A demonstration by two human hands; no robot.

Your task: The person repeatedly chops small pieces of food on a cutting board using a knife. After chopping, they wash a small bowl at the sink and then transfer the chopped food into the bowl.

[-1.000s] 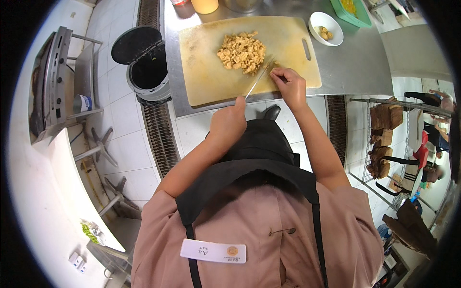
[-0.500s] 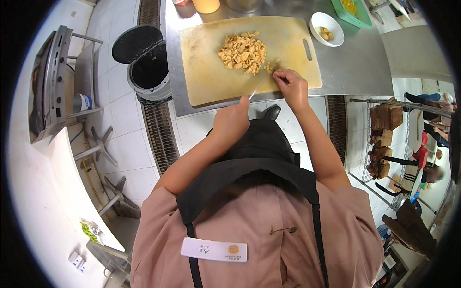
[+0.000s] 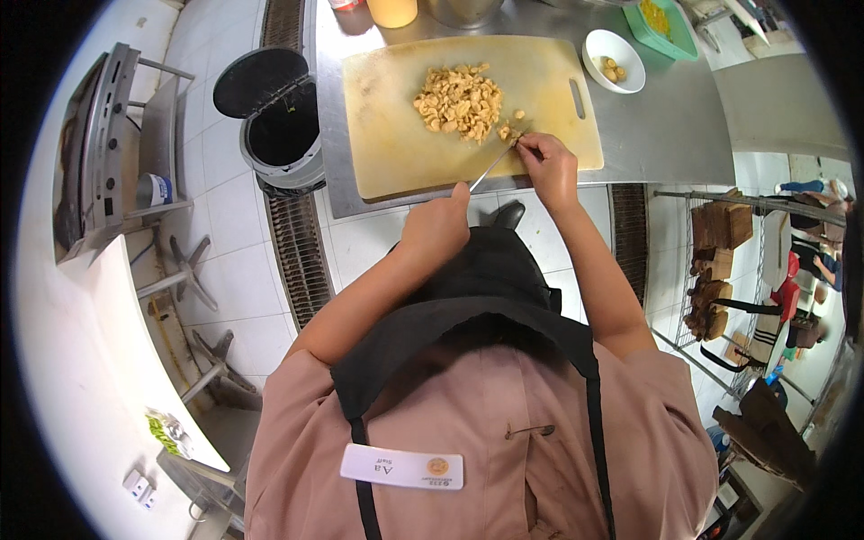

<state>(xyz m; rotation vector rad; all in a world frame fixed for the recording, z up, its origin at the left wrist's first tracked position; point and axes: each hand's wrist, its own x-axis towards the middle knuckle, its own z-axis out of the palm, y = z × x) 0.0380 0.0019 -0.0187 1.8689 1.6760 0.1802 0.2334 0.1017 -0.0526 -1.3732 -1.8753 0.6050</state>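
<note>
At the far left I have one steel cooking unit [image 3: 94, 166] with several knobs down its front. Next comes one grey bin [image 3: 310, 167], its one black lid [image 3: 261, 83] swung open. Along the far edge of the steel tabletop [image 3: 661, 126] I count three vessels, all cut off by the frame: one red container [image 3: 347, 4], one orange-yellow container [image 3: 392, 11] and one steel pot [image 3: 463, 11].

One pale cutting board [image 3: 387, 153] lies on the tabletop, with a slot near its right end. I have two hands in view. The left hand [image 3: 436, 220], just off the board's near edge, is wrapped around the handle of one knife [image 3: 489, 169], whose blade slants up and right over the board. One heap of sliced pieces [image 3: 457, 101] sits on the board, too many for me to count. Right of it, by the blurred blade tip, are at least three loose pieces [image 3: 505, 132]. The right hand [image 3: 551, 168] is narrowed to a pinch over the board just beside them; I cannot tell what is between its fingertips.

Farther right stand one white bowl [image 3: 605, 42] holding at least three small pale pieces [image 3: 611, 68], and one green tub [image 3: 684, 43] with yellow bits [image 3: 655, 16]. At the right, one wire rack carries several brown wooden blocks [image 3: 727, 225].
</note>
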